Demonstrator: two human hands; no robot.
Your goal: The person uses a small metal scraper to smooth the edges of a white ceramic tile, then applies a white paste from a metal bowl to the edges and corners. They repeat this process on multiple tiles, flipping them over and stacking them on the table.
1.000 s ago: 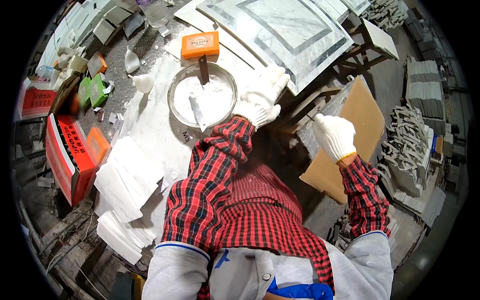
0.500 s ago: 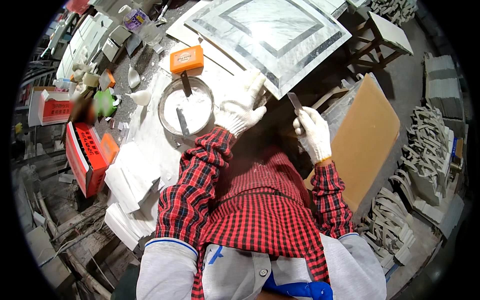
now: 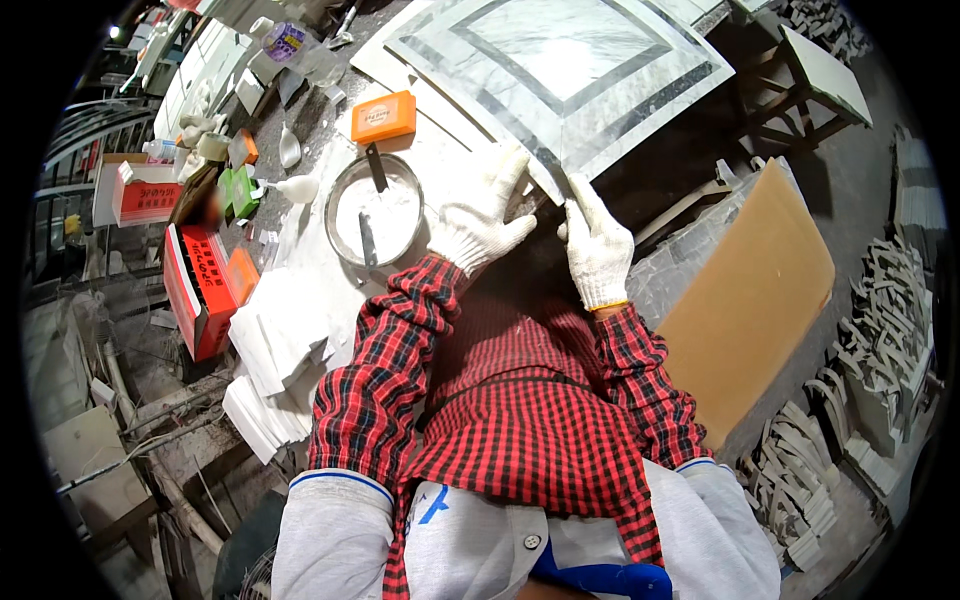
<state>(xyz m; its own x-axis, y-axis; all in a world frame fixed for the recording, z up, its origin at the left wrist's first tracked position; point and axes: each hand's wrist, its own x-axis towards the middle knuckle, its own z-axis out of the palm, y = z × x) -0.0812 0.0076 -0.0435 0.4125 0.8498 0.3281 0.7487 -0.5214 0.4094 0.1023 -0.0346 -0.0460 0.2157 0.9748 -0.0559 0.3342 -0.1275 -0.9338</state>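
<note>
White knitted gloves cover both my hands. My left hand (image 3: 480,215) lies with its fingers spread on the white surface beside the near corner of a marble panel (image 3: 528,104) with dark inlaid bands. In my right hand (image 3: 600,250) is a putty knife (image 3: 561,182); its flat metal blade is at that corner, and the glove hides its handle. Left of my left hand stands a round bowl (image 3: 329,215) of white paste (image 3: 398,215). Two more putty knives, one upper (image 3: 376,168) and one lower (image 3: 367,240), rest in it.
Beyond the bowl lies an orange box (image 3: 383,117). White sheets (image 3: 272,335) and a red box (image 3: 196,290) are at left, with a plastic bottle (image 3: 282,42) farther back. A brown board (image 3: 760,290) leans at right, near a stool (image 3: 825,75) and stacked pale strips (image 3: 870,330).
My right hand has moved left and forward, bringing the putty knife's blade to the panel's near corner. My left hand keeps nearly the same place. The whole view has shifted slightly.
</note>
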